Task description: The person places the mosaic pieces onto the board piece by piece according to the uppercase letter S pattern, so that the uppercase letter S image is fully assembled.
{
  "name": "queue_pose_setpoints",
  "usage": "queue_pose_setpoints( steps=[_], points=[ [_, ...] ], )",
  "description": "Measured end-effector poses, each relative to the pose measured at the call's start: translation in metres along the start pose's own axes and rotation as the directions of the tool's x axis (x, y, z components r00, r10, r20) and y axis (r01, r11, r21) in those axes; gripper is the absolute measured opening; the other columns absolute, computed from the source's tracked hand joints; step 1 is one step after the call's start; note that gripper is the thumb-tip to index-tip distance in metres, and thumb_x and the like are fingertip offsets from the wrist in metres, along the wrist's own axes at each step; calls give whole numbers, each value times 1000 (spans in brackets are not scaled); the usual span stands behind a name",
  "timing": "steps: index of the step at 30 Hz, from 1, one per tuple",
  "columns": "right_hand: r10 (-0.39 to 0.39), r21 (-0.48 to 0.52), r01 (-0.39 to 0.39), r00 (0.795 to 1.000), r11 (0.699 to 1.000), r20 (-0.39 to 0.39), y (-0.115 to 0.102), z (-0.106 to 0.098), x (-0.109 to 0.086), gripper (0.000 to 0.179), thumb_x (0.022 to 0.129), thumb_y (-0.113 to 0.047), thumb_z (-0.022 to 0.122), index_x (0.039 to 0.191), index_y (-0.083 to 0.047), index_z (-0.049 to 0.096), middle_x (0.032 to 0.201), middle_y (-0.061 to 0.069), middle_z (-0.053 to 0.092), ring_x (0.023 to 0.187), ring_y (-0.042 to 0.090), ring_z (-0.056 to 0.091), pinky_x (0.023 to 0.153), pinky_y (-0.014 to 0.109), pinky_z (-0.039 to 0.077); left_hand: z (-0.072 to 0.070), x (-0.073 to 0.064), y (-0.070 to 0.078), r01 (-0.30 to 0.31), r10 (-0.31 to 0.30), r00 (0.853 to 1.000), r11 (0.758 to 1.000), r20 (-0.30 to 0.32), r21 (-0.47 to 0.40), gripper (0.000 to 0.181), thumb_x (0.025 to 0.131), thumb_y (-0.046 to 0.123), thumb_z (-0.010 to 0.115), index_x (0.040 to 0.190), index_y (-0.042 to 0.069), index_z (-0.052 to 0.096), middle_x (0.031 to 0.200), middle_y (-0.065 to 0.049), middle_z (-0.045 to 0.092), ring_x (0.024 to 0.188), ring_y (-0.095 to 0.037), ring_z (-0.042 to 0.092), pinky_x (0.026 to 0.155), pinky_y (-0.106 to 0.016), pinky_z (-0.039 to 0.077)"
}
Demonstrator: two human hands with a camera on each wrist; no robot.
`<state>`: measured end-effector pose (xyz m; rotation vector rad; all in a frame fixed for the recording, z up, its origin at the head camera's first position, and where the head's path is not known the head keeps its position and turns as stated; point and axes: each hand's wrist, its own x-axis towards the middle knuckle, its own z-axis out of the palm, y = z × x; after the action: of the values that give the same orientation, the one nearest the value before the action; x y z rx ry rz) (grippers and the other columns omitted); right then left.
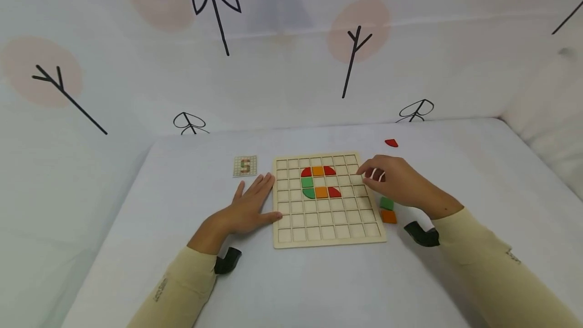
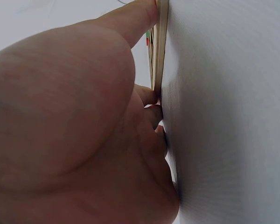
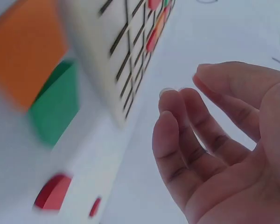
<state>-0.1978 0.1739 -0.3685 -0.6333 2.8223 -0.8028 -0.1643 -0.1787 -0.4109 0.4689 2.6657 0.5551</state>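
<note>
A pale wooden grid board [image 1: 330, 242] lies flat, with red, green and orange pieces in some cells. Among them are an orange square [image 1: 321, 192], a green square [image 1: 307, 182] and a red quarter-round [image 1: 334, 192]. My left hand [image 1: 246, 209] lies spread at the board's left edge, its thumb and fingertips touching the rim. Over the right edge hovers my right hand [image 1: 396, 181], fingers loosely bent. Nothing shows between its thumb and fingers [image 3: 165, 135]. A loose green square [image 1: 386, 203] and orange square [image 1: 388, 216] lie beside the board below this hand.
A small pattern card [image 1: 245, 166] with an S-like figure lies left of the board. Beyond the right hand is a loose red quarter-round [image 1: 391, 142]; the right wrist view also shows another red piece [image 3: 53, 191]. Patterned cloth [image 1: 282, 80] hangs behind the white table surface.
</note>
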Motion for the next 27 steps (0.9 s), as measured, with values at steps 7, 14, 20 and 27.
queue_pose_setpoints(
  steps=[7,14,20,27],
  points=[
    [2,-14,-2,1000,1000,3,18,-1,-17,18,91,-10,72,109,-8,72,91,1,65,81,16,58,64,23,52,1,0,-1,-1,1,1000,1000,2,-2,96,95,54,60,162,17,3,170,1,2,158,-19,-5,124,-52,-14],
    [37,7,-38,995,999,89,28,2,-24,20,89,-11,74,108,-10,72,92,0,65,76,15,53,60,23,48,1,-1,0,3,-3,1000,1000,1,10,96,96,55,59,162,17,1,170,2,0,158,-19,-6,124,-52,-14],
    [63,9,-65,987,998,149,34,3,-24,19,87,-15,77,105,-14,73,88,-2,62,79,16,52,62,23,47,0,-2,0,11,-11,1000,1000,-1,-3,97,95,55,60,162,16,2,170,2,0,158,-19,-6,124,-53,-14],
    [71,1,-72,984,997,164,36,5,-23,16,86,-13,77,102,-14,74,85,-2,62,80,16,53,64,22,48,0,-1,0,-13,13,1000,1000,0,-14,96,95,55,59,162,16,2,170,2,0,158,-19,-7,124,-53,-15]
  ],
)
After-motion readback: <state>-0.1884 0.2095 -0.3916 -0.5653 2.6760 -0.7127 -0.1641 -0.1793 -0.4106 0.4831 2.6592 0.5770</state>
